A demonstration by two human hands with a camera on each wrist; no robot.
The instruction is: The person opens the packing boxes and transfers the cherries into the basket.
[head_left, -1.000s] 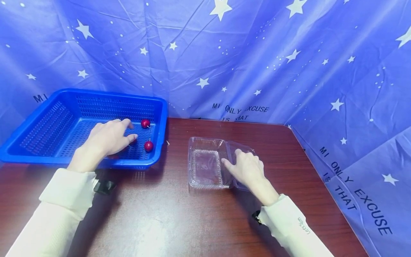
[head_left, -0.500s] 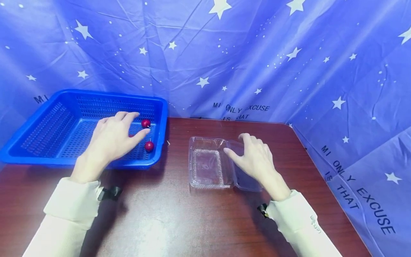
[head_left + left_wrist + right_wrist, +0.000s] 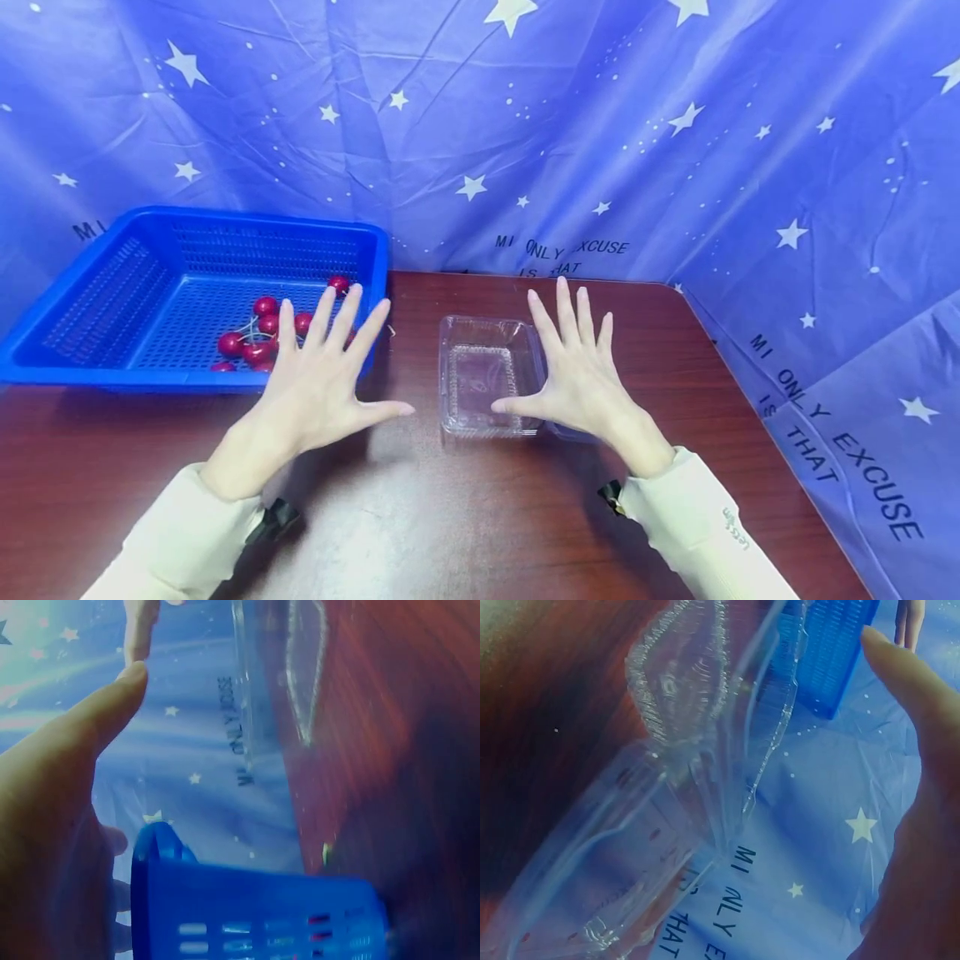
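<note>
Both hands are spread with straight fingers and hold nothing. My left hand [image 3: 311,387] hovers over the near right corner of a blue plastic basket [image 3: 172,379]. Several red cherries [image 3: 256,352] with stems lie in the basket's right half, some hidden behind the fingers. Above the hinge side of a clear plastic clamshell box [image 3: 480,383] is my right hand [image 3: 588,379]. The box stands open and bare inside; its lid [image 3: 573,433], folded out to the right, is mostly covered by that hand. In the right wrist view the lid [image 3: 607,855] shows beside the tray.
Everything stands on a brown wooden table [image 3: 420,517]. A blue star-printed cloth [image 3: 450,125] hangs behind it and along the right side. A small pale fragment [image 3: 392,332] lies just right of the basket.
My left hand has come out of the basket toward the front and right, uncovering several cherries. Fingers of both hands have straightened and spread. The basket and box stay put.
</note>
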